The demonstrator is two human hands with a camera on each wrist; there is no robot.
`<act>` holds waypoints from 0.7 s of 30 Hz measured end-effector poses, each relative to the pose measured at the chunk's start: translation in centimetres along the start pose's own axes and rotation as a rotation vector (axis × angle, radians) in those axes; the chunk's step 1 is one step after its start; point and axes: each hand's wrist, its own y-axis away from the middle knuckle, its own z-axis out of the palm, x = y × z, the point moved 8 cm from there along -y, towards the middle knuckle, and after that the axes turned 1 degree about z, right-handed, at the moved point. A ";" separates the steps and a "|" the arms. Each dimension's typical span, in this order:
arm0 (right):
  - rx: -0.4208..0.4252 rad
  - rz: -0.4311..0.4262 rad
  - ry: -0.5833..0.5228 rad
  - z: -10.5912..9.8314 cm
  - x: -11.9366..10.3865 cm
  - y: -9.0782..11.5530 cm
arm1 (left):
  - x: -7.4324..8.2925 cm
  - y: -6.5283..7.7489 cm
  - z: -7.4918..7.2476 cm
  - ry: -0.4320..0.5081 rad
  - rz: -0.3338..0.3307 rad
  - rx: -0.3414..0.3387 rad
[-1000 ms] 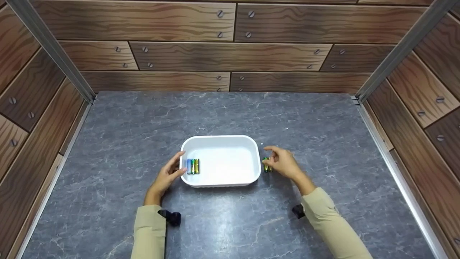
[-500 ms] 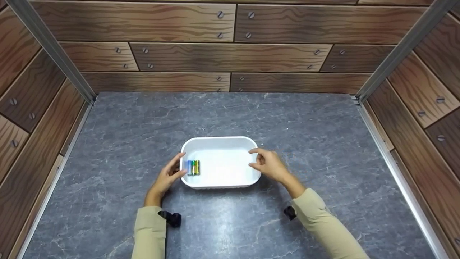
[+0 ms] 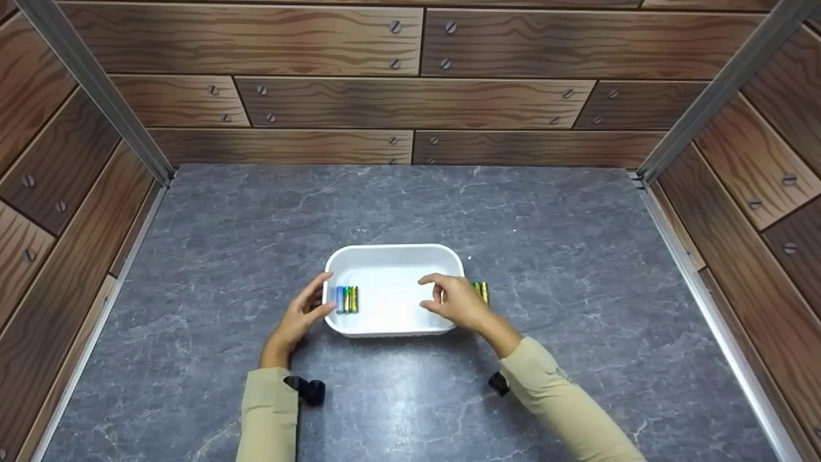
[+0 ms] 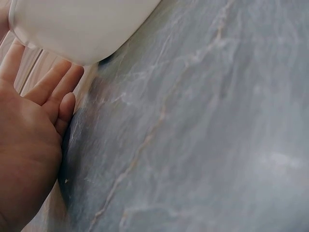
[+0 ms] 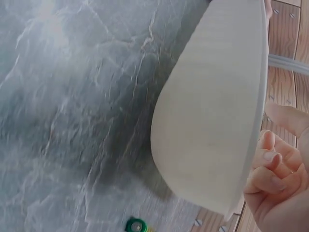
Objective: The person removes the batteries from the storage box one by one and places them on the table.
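Observation:
A white rectangular tub stands on the grey marbled table. Inside, three batteries lie side by side at the left end, one blue, the others green and gold. My left hand rests against the tub's left end, thumb and index finger spread at the rim; in the left wrist view its fairly straight fingers touch the outer wall. Over the right rim reaches my right hand, thumb and index finger apart with nothing seen between them, other fingers bent. Green-and-gold batteries lie right of the tub, partly hidden by that hand.
The marbled table extends around the tub. Wood-pattern walls enclose the back and both sides, with grey metal posts at the corners. Black wrist cameras sit beside both sleeves.
My right hand has moved left from the batteries outside, across the right rim, to above the tub's inside. The left hand and the batteries in the tub have stayed in place.

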 end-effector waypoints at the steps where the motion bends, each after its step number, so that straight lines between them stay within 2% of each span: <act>1: -0.010 0.002 0.006 0.2 -0.1 0.0 | 0.0 0.0 0.0 0.002 -0.006 0.002; 9: -0.063 0.021 0.033 1.6 -0.5 -0.5 | 0.2 0.0 0.1 -0.003 0.015 -0.022; 21: -0.126 -0.025 0.092 3.9 -2.2 -1.7 | 0.0 -0.1 -0.1 -0.013 0.016 0.014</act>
